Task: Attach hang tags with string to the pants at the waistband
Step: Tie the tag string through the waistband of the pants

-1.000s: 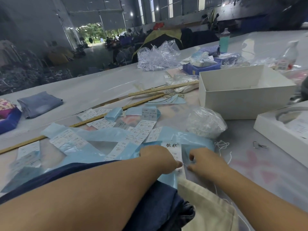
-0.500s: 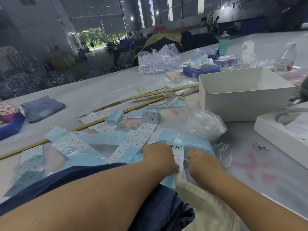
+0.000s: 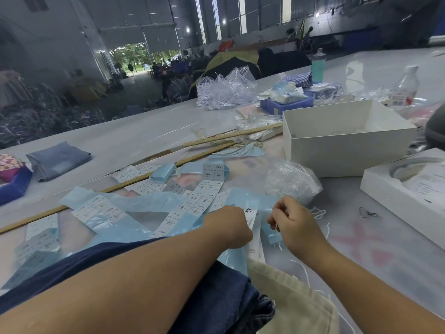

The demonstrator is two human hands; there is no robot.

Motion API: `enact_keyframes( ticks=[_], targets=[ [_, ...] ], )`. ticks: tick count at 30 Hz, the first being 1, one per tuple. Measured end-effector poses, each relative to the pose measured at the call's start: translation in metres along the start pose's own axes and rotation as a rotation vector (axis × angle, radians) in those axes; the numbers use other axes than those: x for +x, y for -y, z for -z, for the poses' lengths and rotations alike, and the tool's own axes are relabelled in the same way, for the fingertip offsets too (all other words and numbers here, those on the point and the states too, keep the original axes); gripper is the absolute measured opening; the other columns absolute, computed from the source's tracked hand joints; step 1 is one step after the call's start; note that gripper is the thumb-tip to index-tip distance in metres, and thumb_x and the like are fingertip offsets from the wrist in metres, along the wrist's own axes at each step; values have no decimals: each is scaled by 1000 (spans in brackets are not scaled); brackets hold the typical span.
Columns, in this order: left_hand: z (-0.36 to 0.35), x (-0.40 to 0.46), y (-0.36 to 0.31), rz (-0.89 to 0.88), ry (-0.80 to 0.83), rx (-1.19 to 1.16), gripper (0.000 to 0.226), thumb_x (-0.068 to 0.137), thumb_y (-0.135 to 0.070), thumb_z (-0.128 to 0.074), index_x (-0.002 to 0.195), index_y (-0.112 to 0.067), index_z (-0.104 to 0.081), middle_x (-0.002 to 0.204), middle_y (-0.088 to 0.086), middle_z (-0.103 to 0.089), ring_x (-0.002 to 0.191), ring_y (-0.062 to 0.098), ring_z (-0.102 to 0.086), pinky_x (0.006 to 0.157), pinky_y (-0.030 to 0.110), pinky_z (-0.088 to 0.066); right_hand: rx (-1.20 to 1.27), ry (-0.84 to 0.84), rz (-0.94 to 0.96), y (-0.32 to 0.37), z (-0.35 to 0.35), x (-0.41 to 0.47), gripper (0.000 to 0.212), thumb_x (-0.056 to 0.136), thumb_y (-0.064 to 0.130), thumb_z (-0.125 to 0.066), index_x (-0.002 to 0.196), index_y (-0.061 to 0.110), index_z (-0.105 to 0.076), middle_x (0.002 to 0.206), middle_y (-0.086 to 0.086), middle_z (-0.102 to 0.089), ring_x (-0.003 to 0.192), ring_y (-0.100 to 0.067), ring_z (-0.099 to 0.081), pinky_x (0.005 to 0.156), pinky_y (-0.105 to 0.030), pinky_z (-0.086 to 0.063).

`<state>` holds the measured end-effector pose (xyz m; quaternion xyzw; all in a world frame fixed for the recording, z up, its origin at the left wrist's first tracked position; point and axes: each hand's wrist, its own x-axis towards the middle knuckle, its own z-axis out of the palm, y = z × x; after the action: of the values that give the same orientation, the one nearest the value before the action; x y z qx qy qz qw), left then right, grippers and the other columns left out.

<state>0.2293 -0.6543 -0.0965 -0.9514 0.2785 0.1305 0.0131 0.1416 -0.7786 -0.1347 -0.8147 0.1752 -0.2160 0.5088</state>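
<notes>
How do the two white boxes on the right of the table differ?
The far white box is deep with tall walls, and looks nearly empty. The near white box is shallow like a tray, holds a round grey item and printed paper, and is cut off by the picture's right edge. Both are open-topped white cardboard resting on the table.

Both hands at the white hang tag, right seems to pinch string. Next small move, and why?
Probably draw the thin white string on through the tag. The left hand holds the white printed hang tag down on the blue backing sheets; the right hand is raised beside it with fingers pinched. Whether the string is already threaded cannot be seen, and the dark navy pants lie untouched nearer the person.
</notes>
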Motion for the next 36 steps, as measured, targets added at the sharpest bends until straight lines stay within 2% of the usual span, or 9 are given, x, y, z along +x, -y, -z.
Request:
enact_keyframes(
  ticks=[4,10,15,20,22,24,27,32,36],
  targets=[
    [17,3,5,59,21,-218,15,81,-25,-59,88,-14,-66,86,1,-63,83,20,-60,77,32,-52,136,39,-34,1,-1,0,18,97,3,-46,82,12,-53,61,-2,-64,52,-9,-58,54,-25,-50],
    [51,-2,14,58,111,-546,19,81,-21,-64,85,-4,-70,80,5,-62,73,16,-53,64,23,-44,165,110,-89,17,-1,2,32,92,0,-48,71,16,-68,55,5,-58,42,-1,-45,50,-21,-33],
    [78,-18,5,-98,127,-543,17,87,-27,-63,90,-15,-74,76,-2,-64,70,8,-55,55,14,-43,436,289,-321,51,6,2,44,96,36,-50,63,9,-61,51,0,-51,38,-10,-28,42,-22,-19],
    [100,-38,4,-180,267,-508,30,94,-40,-60,104,-15,-71,97,3,-72,84,13,-61,85,31,-52,473,305,-433,79,18,-4,28,93,12,-42,66,11,-48,56,-11,-45,41,-15,-29,39,-20,-20],
    [107,-46,7,-181,294,-508,32,97,-42,-57,108,-15,-69,101,0,-72,83,12,-61,81,25,-52,399,277,-413,85,26,-8,23,91,6,-41,69,10,-44,70,-20,-54,45,-19,-39,39,-22,-22],
    [112,-56,7,-165,193,-454,31,97,-40,-58,108,-13,-68,105,2,-70,80,12,-57,68,18,-49,418,244,-382,92,36,-13,21,90,3,-41,70,11,-40,71,-21,-49,44,-19,-37,37,-21,-21],
    [122,-70,8,-110,-85,-408,36,96,-45,-56,102,-12,-67,103,8,-67,84,21,-58,73,33,-49,539,211,-273,109,54,-20,13,92,4,-42,81,5,-48,69,-18,-38,44,-17,-30,35,-18,-18],
    [142,-122,6,-74,-37,-990,33,95,-39,-61,111,-11,-66,103,11,-71,85,23,-66,73,33,-54,670,307,-118,146,76,-52,25,99,11,-38,101,-5,-57,64,-16,-47,38,-10,-39,32,-18,-25],
    [144,-168,6,-157,-210,-1281,10,90,-7,-64,99,-11,-67,88,10,-76,75,20,-72,63,32,-59,661,403,-14,169,74,-85,34,100,18,-41,82,2,-65,57,-11,-48,40,-11,-34,35,-19,-25]
  ],
)
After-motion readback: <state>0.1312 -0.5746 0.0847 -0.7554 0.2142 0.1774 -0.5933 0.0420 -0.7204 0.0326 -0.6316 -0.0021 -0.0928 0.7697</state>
